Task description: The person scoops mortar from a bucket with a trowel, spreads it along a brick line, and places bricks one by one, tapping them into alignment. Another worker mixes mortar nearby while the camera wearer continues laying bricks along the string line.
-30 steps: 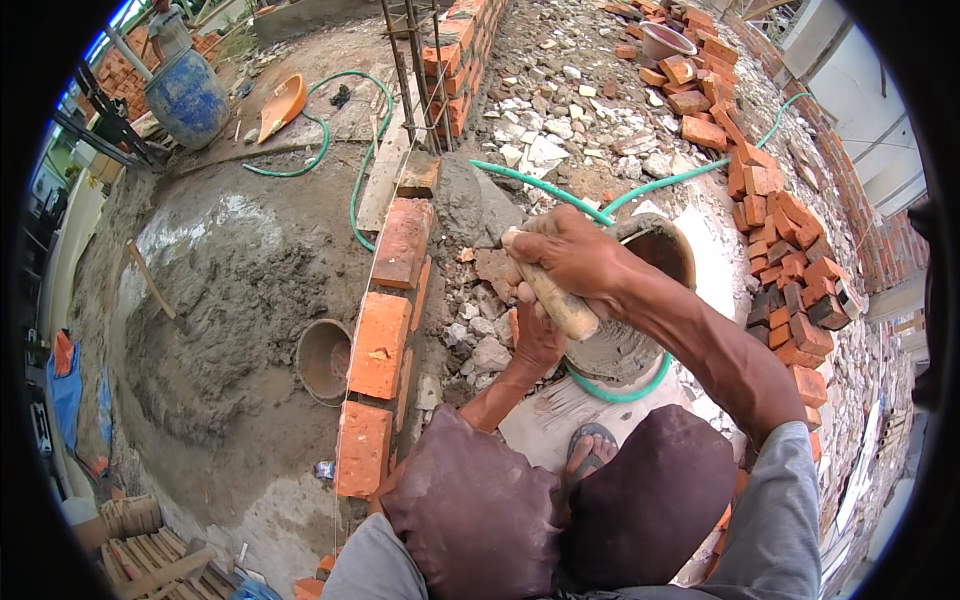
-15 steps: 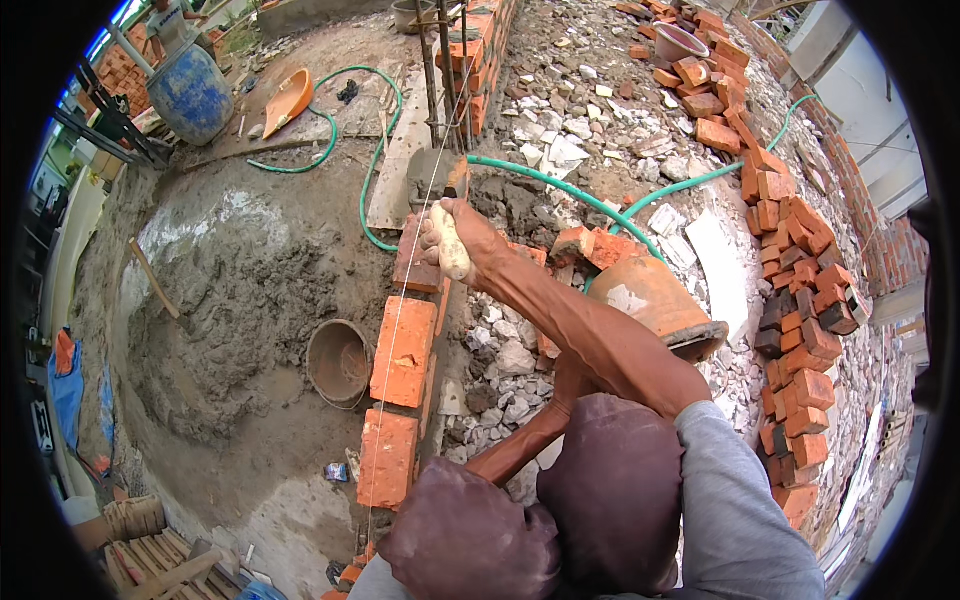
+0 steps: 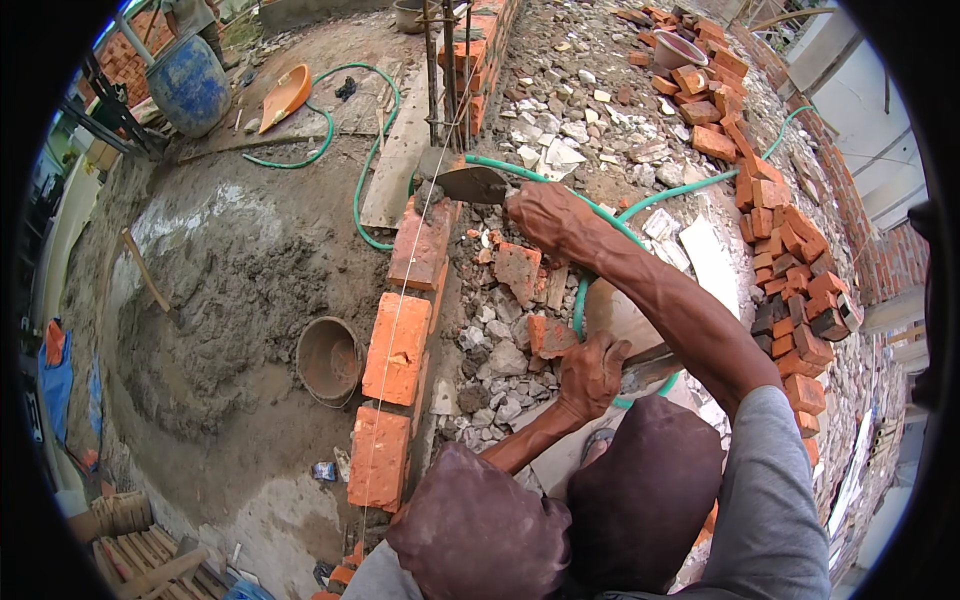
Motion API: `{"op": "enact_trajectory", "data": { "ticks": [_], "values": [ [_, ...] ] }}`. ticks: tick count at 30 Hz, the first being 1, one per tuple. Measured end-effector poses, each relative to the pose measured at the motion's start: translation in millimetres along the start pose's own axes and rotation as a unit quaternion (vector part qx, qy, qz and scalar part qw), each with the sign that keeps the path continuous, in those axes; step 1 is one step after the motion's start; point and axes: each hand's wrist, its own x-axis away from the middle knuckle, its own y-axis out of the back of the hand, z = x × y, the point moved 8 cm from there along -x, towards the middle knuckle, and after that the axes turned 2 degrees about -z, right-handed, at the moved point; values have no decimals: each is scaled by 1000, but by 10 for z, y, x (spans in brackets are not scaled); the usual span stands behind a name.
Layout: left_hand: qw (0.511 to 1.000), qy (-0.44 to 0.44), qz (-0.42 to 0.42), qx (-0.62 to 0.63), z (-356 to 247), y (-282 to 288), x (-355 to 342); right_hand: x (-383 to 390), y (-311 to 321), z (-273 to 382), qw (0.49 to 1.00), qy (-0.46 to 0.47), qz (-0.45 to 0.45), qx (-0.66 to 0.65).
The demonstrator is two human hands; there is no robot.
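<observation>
My right hand (image 3: pixel 540 215) is closed round the handle of a metal trowel (image 3: pixel 472 186), whose blade reaches left to grey mortar (image 3: pixel 428 196) at the far end of the brick course (image 3: pixel 398 348). A thin string runs along that course. Lower down, beneath my right forearm, my left hand (image 3: pixel 590 375) is closed on the rim of a tilted, dirty bucket (image 3: pixel 615 310), whose far side is partly hidden by that forearm. Broken bricks and pale rubble (image 3: pixel 500 350) lie between the course and the bucket, and a green hose (image 3: pixel 640 205) runs behind them.
Wet mortar (image 3: pixel 230 310) spreads on the left with a round bucket (image 3: pixel 328 360). Upright rebar (image 3: pixel 445 75) stands at the wall (image 3: pixel 480 45) ahead. A person (image 3: pixel 190 20) stands by a blue drum (image 3: pixel 190 85), an orange tub (image 3: pixel 285 95) nearby. Piled bricks (image 3: pixel 785 260) line the right.
My right hand went forward-left with the trowel, then shifted up and right, its blade now over the course's end. The upright bucket tipped over, and my left hand now shows on its rim.
</observation>
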Motion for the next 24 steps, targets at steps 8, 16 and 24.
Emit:
{"op": "enact_trajectory", "data": {
  "ticks": [8, 16, 24],
  "values": [
    [1000, 16, 1, -9, 18, 18, -10, -40, -100, -21, 1000, 14, -16, 10],
    [1000, 22, 12, 16, -13, 27, -32, -140, -12, -13, 999, 39, -15, 24],
    [1000, 30, 6, 3, 23, 36, -30, -40, -73, 63, 999, 9, 7, 49]
  ]
}}
